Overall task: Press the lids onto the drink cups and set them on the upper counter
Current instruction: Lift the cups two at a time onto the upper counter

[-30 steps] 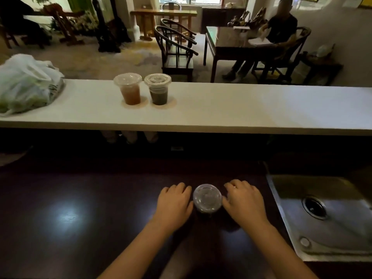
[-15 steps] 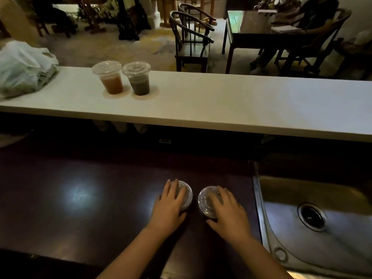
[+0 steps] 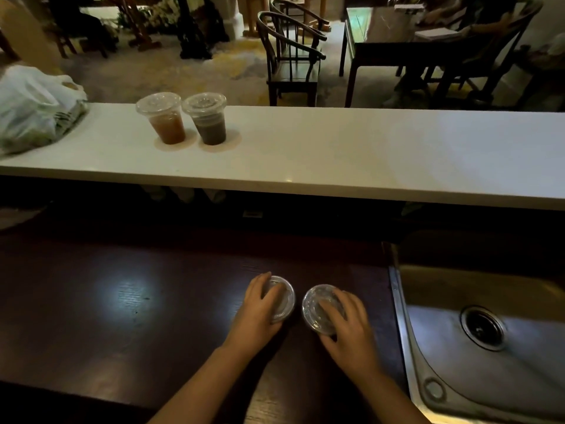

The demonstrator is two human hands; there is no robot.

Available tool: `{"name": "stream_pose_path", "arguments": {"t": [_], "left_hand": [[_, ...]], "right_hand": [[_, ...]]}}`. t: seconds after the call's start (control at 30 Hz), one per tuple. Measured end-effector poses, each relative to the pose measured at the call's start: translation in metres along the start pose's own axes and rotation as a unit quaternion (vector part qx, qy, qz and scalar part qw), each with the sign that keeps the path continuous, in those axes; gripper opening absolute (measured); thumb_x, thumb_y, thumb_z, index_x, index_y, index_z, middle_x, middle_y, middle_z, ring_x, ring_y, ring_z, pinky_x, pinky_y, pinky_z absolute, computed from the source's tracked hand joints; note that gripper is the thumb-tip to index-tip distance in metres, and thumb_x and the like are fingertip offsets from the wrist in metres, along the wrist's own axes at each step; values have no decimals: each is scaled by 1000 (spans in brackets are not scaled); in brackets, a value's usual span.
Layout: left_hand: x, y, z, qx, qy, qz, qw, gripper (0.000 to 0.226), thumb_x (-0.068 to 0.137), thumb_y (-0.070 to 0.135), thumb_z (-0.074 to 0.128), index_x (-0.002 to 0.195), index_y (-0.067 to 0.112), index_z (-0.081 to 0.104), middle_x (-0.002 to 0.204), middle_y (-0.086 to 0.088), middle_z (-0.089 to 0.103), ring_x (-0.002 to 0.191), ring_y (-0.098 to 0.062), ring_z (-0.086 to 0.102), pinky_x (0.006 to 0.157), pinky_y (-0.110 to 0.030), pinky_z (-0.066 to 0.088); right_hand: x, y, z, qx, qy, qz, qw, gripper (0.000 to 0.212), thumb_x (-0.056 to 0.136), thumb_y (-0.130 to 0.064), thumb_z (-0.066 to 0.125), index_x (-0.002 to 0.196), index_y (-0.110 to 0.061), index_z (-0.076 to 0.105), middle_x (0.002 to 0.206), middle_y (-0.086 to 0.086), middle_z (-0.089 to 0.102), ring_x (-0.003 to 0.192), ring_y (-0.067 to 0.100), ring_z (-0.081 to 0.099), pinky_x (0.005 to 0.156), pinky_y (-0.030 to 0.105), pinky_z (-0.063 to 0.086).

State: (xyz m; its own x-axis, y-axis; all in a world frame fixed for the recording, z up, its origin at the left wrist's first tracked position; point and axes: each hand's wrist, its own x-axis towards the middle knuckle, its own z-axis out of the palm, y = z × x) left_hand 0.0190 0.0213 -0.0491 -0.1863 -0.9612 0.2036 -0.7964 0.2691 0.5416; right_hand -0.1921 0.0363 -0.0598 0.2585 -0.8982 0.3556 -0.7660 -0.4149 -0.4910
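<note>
Two clear cups stand side by side on the dark lower counter, seen from above with their lids on. My left hand lies over the left cup's lid, fingers on top and thumb at its near edge. My right hand covers the right cup's lid the same way. What the cups contain is hidden. On the white upper counter, at the left, stand a lidded cup of orange drink and a lidded cup of dark drink, almost touching.
A steel sink is sunk into the lower counter just right of my right hand. A white plastic bag lies at the upper counter's left end. Beyond the counter are chairs, tables and a seated person.
A second ago both hands flanked a single lidded cup. Half a second ago each hand lay on its own cup; since then the fingers have curled further around the lids.
</note>
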Motion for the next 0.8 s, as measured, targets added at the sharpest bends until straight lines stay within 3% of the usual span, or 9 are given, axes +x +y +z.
{"name": "stream_pose_path", "arguments": {"t": [0.23,0.33,0.43,0.5,0.57,0.7,0.8], "left_hand": [[17,7,-32,-18,43,38,998,62,63,9,77,114,24,45,135,-19,43,126,-32,40,94,-40,45],[40,16,-64,-11,73,72,995,61,59,10,81,111,20,50,129,-20,48,121,-33,46,95,-40,46],[67,28,-106,0,106,99,989,52,64,27,73,111,19,53,125,-20,52,116,-32,51,95,-37,46],[86,34,-133,5,116,112,987,51,67,36,65,113,20,52,126,-21,52,117,-34,51,95,-39,45],[105,39,-159,18,122,115,986,54,66,32,73,115,19,54,128,-20,50,119,-33,47,95,-39,43],[148,41,-196,67,124,116,983,61,66,28,80,121,19,55,137,-16,44,126,-31,40,101,-44,40],[179,40,-211,79,123,99,984,60,67,28,78,121,21,54,140,-15,41,130,-29,34,104,-41,33]], "right_hand": [[15,-8,-5,19,53,-17,998,66,57,-9,84,115,-20,54,131,8,51,122,27,38,91,37,46],[48,-26,-29,32,105,-35,993,51,62,-14,77,110,-17,59,128,11,54,119,30,42,97,30,39],[90,-49,-60,37,156,-52,986,44,63,-16,72,106,-13,63,126,12,56,117,30,44,102,26,32],[118,-61,-80,33,181,-60,981,43,64,-14,76,106,-11,64,126,13,56,117,31,44,102,30,34],[147,-71,-96,25,193,-59,979,45,64,-12,81,106,-10,65,125,13,56,115,33,46,100,33,36],[201,-83,-112,-12,192,-56,980,52,64,-19,83,111,-10,63,126,12,56,114,32,46,95,31,35],[237,-88,-113,-30,183,-53,981,53,64,-22,83,112,-11,62,126,10,56,113,31,47,93,29,34]]}}
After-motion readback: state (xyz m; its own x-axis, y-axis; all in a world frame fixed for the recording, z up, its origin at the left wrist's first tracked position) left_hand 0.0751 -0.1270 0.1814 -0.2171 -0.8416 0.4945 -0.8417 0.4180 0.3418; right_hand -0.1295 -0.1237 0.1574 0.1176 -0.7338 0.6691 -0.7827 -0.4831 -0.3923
